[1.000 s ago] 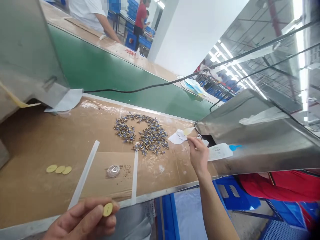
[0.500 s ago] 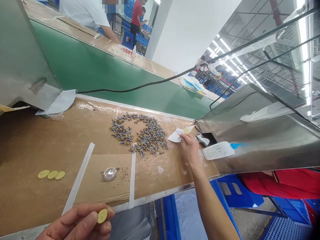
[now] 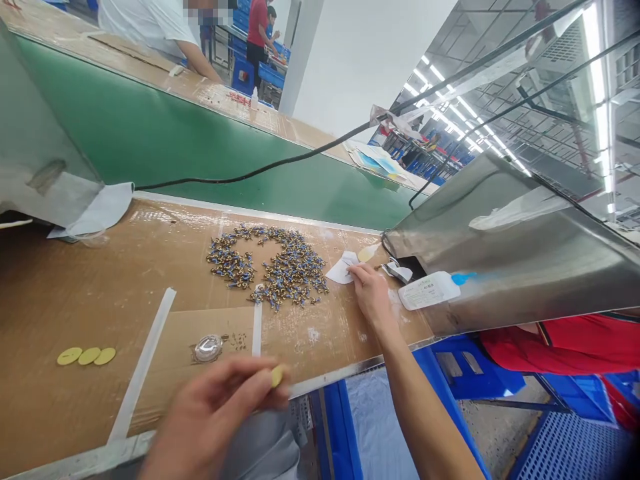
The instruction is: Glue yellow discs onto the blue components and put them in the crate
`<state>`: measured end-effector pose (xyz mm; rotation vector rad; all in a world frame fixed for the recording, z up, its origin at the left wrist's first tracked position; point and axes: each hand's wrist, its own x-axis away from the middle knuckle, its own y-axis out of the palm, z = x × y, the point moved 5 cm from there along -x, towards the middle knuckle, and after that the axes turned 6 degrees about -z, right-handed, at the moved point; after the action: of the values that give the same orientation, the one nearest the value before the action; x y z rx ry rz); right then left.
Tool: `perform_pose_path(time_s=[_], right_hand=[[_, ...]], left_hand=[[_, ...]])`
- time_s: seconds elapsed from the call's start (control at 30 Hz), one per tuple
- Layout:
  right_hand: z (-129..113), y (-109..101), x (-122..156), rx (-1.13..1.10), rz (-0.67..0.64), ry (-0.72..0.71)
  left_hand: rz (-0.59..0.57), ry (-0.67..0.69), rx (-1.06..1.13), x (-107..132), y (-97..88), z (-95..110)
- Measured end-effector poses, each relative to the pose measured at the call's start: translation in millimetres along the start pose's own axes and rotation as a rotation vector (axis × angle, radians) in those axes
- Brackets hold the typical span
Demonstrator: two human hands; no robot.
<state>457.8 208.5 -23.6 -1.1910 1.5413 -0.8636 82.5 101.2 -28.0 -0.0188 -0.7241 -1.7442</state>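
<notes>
We find the left hand [image 3: 215, 407] pinching a yellow disc [image 3: 277, 376] between thumb and fingers, close by the front edge of the worktop [image 3: 150, 260]. The hand is blurred; should that pinch loosen, we judge the disc could drop past the edge, out of reach. The right hand [image 3: 373, 297] has its fingertips at the white paper [image 3: 340, 268], towards the right end of the worktop; we cannot tell whether they are closed on anything. A sideways drag there could, in our judgement, carry the paper into the heap of small metal parts [image 3: 295, 273] just beside it and scatter them, or tip the small bottle [image 3: 369, 253] behind. Further out, we note a clear dish [image 3: 207, 348] near the front edge, within reach of a stray left wrist, and three loose discs [image 3: 90, 356] towards the left end, liable to slide if brushed.
</notes>
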Motion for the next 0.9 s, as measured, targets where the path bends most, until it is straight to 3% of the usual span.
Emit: perform_pose_path(time_s=[0.07,0.17,0.27,0.33,0.47,0.7,0.8,0.9], right_hand=[[1,-1,-1,-0.003,-0.002,-0.002],[1,-2,-2,-0.018,-0.003,-0.009],[3,-3,-1,-0.046,-0.003,-0.016],[4,-3,0,-0.070,-0.002,-0.015],[11,-2,1,-0.144,0.017,-0.006],[23,-13,1,-0.354,0.161,0.018],[25,-27,9,-0.441,0.283,0.069],[15,-49,29,-0.538,0.421,0.115]], left_hand=[[-0.172,0.046,0.080,-44,54.1,13],[-0.186,0.086,0.127,-123,122.5,21],[-0.171,0.054,0.118,-194,172.0,12],[-0.149,0.033,0.116,-225,190.8,3],[-0.103,0.017,0.113,-250,201.8,-13],[-0.058,0.009,0.110,-246,199.1,-25],[-0.066,0.000,0.136,-242,207.0,-17],[-0.117,0.017,0.194,-222,210.7,5]])
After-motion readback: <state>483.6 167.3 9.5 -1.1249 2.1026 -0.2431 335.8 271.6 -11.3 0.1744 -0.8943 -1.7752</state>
